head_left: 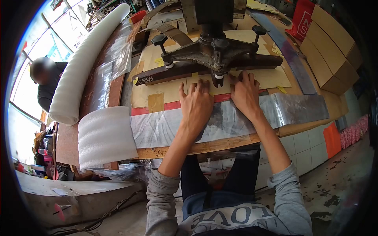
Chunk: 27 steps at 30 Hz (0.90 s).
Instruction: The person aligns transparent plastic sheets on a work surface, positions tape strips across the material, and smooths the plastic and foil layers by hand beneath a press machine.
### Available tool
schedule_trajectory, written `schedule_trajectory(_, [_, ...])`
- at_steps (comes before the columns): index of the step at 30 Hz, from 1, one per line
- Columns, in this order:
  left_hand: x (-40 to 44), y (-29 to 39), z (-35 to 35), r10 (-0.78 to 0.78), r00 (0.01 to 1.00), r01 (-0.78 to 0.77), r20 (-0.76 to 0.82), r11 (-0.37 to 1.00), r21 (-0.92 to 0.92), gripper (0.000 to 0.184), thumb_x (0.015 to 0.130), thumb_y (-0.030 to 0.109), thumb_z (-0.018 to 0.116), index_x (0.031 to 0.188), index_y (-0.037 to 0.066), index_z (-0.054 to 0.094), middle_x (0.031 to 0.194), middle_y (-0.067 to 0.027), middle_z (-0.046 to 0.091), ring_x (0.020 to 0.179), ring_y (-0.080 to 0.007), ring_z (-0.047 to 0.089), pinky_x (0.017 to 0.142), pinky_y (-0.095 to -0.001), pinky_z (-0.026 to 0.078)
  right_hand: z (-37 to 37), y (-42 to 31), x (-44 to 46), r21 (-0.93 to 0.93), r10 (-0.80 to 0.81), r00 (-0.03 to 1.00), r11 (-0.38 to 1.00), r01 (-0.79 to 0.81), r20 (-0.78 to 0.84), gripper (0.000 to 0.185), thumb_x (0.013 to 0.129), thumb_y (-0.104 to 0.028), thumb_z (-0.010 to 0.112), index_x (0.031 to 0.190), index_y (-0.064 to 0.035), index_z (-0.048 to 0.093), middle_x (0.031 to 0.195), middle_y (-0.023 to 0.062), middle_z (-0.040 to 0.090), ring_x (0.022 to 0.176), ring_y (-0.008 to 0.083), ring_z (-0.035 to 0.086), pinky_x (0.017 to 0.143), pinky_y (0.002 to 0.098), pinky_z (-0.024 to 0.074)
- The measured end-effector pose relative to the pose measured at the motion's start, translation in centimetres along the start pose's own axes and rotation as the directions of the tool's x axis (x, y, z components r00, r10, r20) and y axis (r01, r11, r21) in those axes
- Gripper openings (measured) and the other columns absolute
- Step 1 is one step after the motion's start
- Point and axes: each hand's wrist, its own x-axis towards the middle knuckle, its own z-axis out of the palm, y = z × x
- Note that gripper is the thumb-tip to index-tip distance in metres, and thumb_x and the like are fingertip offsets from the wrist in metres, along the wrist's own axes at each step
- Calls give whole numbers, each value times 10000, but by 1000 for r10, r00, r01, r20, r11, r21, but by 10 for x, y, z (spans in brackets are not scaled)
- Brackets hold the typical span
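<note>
A clear plastic sheet [157,128] lies along the table's front edge, with a red strip [149,110] along its far side. My left hand [197,104] rests on the sheet and strip, fingers apart and stretched to the long dark bar [169,72] of a press. My right hand [245,94] lies on the other side of the press's middle, its fingers bent and a little apart, tips at the bar's lower edge. Neither hand shows anything gripped. A black cast-metal bracket [212,49] with knobs carries the bar above a cream board [153,94].
White foam sheet [106,135] hangs over the left front corner; a long foam roll [84,67] lies behind it. Cardboard boxes [328,55] and a red bag [301,19] stand at right. A person in dark clothing [47,84] is beyond the table at left.
</note>
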Motion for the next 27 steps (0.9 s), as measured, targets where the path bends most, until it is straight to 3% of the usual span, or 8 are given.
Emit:
schedule_trajectory(13, [0,-3,1,7,999,-5,37,999,-49,403,805,166,564,1196,74,583,1236,-94,567,1153,-257,531,1042,-552,314,-1,1,-1,24,14,1000,1000,-14,0,345,799,-114,607,1137,-76,662,1065,141,523,1022,304,484,863,476,388])
schedule_trajectory(19, [-5,1,-6,52,998,-50,29,996,-71,416,784,166,583,1163,-7,578,1181,-145,575,1094,-270,552,1042,-539,326,-5,1,-3,38,8,1000,999,-8,9,349,789,-114,616,1134,-74,657,1048,137,517,1018,297,486,866,467,389])
schedule_trajectory(22, [-4,1,-7,35,998,-32,58,998,-57,370,810,158,553,1161,46,584,1198,-108,566,1131,-268,534,1035,-540,333,-4,2,-4,14,14,1000,1000,-14,12,375,787,-114,612,1159,-79,642,1038,135,515,1016,297,485,866,469,385])
schedule_trajectory(27, [-5,3,-8,33,998,-29,52,997,-68,374,814,147,545,1172,39,570,1204,-118,558,1131,-271,532,1033,-534,339,-2,2,-3,-9,11,1000,1000,-11,12,409,785,-115,606,1192,-94,624,1032,132,513,1019,297,480,858,475,378])
